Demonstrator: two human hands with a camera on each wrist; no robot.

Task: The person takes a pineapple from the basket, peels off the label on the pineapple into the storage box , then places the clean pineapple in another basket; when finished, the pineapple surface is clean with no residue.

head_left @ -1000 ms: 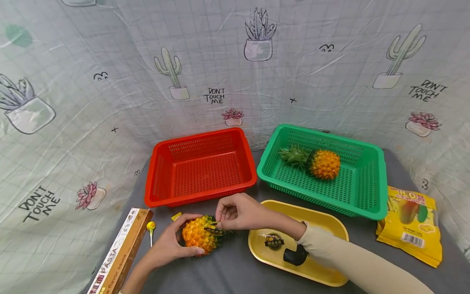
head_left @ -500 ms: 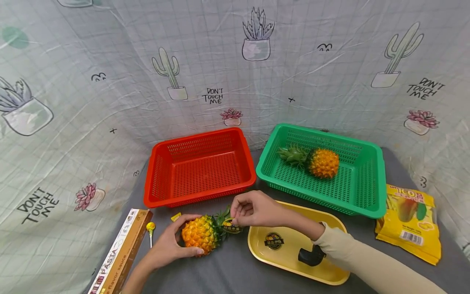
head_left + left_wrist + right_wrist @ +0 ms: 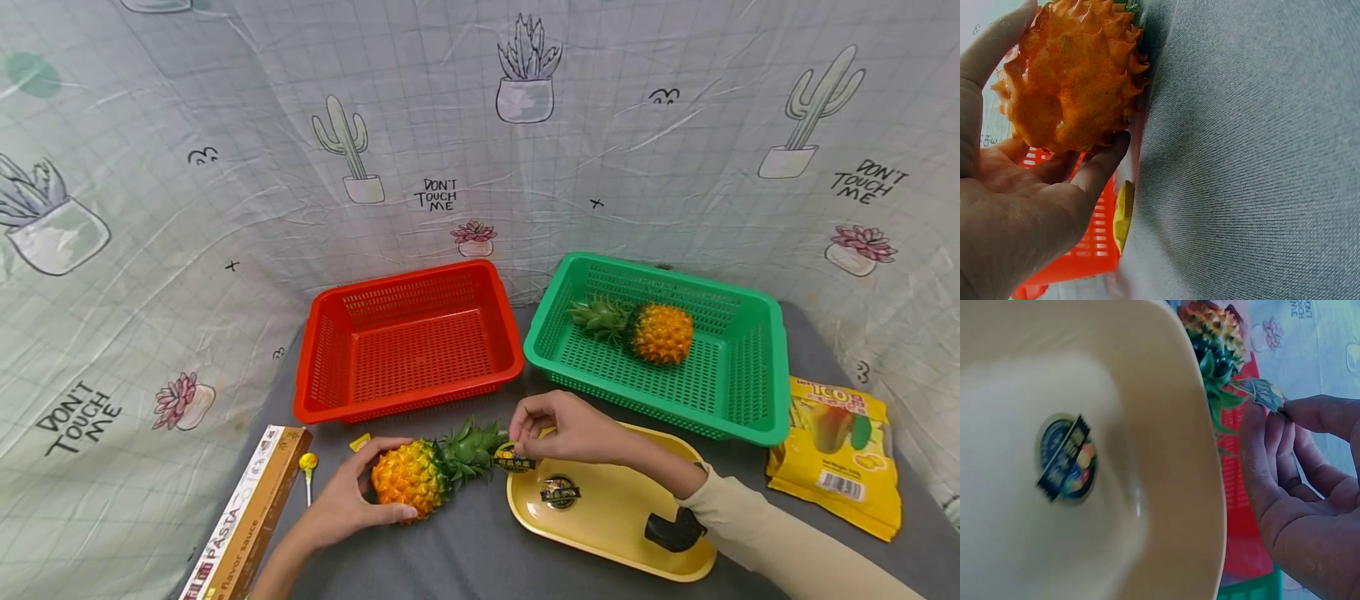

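Note:
My left hand [image 3: 341, 500] grips the orange body of a small pineapple [image 3: 408, 479] lying on the grey cloth, its green crown [image 3: 471, 452] pointing right. In the left wrist view, the thumb and fingers curl round the bottom of the pineapple [image 3: 1069, 81]. My right hand [image 3: 573, 429] pinches a black-and-gold fruit sticker [image 3: 513, 460] between thumb and index finger. The sticker [image 3: 1264, 394] appears bent in the right wrist view and is apart from the fruit's body. Below that hand stands a yellow tray [image 3: 592, 521], with a similar sticker [image 3: 560, 492] on its bottom.
At the back left stands a red basket [image 3: 408, 406]. Beside it, a green basket [image 3: 731, 400] holds another pineapple [image 3: 660, 333]. A yellow snack bag [image 3: 836, 458] lies far right. A pasta box [image 3: 247, 517], a lollipop [image 3: 308, 462] and a small yellow packet [image 3: 361, 442] lie left.
My right hand has moved right, away from the pineapple's body and past the crown to the tray's left edge, carrying the sticker. The crown has come into full view. My left hand stays put.

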